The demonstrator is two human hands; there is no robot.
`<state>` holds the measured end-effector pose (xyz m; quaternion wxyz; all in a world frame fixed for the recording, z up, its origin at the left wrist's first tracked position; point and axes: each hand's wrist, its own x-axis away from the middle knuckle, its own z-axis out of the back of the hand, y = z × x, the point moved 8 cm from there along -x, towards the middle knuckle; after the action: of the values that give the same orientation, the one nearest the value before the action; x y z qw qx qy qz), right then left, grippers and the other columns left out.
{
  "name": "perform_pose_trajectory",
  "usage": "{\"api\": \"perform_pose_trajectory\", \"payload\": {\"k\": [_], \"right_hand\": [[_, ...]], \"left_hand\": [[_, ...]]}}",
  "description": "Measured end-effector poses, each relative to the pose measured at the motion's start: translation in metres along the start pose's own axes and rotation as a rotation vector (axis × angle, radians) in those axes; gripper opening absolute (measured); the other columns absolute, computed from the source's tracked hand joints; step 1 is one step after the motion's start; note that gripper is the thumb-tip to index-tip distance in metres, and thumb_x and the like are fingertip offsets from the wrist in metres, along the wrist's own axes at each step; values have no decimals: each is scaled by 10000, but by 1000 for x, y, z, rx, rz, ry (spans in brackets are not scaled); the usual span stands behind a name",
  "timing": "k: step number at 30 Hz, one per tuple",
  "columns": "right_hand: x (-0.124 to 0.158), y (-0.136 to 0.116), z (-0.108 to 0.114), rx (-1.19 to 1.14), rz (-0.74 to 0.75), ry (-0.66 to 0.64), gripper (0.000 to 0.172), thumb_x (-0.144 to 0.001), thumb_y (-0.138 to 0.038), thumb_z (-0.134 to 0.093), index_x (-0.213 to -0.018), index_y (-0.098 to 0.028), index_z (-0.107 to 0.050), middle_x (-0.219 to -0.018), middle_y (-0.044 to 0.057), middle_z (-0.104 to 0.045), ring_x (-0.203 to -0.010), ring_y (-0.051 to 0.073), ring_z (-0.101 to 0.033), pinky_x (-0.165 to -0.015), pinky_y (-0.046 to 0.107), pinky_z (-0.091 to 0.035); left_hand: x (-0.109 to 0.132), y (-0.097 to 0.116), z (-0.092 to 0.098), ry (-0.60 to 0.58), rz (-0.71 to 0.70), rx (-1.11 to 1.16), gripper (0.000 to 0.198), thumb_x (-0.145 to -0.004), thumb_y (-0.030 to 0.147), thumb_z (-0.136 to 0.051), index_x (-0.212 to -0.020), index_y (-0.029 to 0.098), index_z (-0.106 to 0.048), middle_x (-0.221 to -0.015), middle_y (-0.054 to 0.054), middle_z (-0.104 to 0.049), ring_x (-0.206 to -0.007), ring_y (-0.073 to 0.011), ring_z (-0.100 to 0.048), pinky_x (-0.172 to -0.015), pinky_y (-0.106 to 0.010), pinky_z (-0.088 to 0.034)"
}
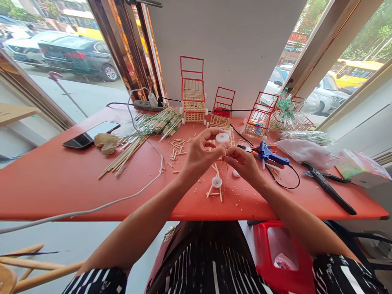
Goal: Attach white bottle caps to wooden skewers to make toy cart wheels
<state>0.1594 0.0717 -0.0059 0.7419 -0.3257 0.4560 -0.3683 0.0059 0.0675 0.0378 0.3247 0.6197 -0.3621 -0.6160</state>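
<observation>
My left hand is raised over the red table, its fingers pinched on a small white plastic wheel. My right hand meets it from the right, fingertips pinched on a short thin wooden stick just under the wheel. Below the hands lie another white wheel on crossed sticks and a third small white wheel. A partly built stick frame shows behind the left hand's fingers.
A blue glue gun lies right of the hands, black cutters beyond it. Three red and wood stick carts stand at the back. Bamboo sticks, a phone, a white cable and stick offcuts lie left.
</observation>
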Motion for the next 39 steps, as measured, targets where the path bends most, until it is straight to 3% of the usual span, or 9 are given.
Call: {"api": "perform_pose_trajectory", "payload": {"k": [10, 20, 29, 39], "right_hand": [[1, -1, 3, 9, 31, 9, 246, -954, -445, -673, -871, -214, -648, -833, -8, -626, -758, 133, -549, -691, 275, -414], [0, -1, 1, -7, 22, -5, 289, -940, -486, -680, -852, -214, -639, -854, 1, -634, -769, 139, -555, -713, 279, -431], [0, 0, 6, -8, -1, 24, 342, -922, -559, -674, -870, -222, -652, -819, 1, -632, -749, 148, -550, -713, 290, -433], [0, 3, 7, -52, -15, 26, 335, -922, -546, -680, -867, -219, -633, -796, -12, -587, -736, 139, -529, -697, 278, -428]], "left_hand": [[0, -1, -2, -36, 2, 48, 445, -756, 332, -826, -1154, 178, -702, -1159, -96, -757, -998, -190, -711, -809, -289, -564], [-1, -1, -1, -22, -12, 49, 350, -793, 368, -796, -1081, 181, -728, -1109, -83, -775, -984, -189, -719, -821, -297, -564], [0, -2, 0, -36, 21, 66, 487, -770, 410, -829, -1179, 185, -688, -1239, -122, -738, -1038, -195, -707, -836, -295, -573], [0, -3, -4, -43, 1, 67, 462, -773, 413, -824, -1153, 182, -699, -1172, -98, -753, -966, -174, -702, -789, -275, -558]]}}
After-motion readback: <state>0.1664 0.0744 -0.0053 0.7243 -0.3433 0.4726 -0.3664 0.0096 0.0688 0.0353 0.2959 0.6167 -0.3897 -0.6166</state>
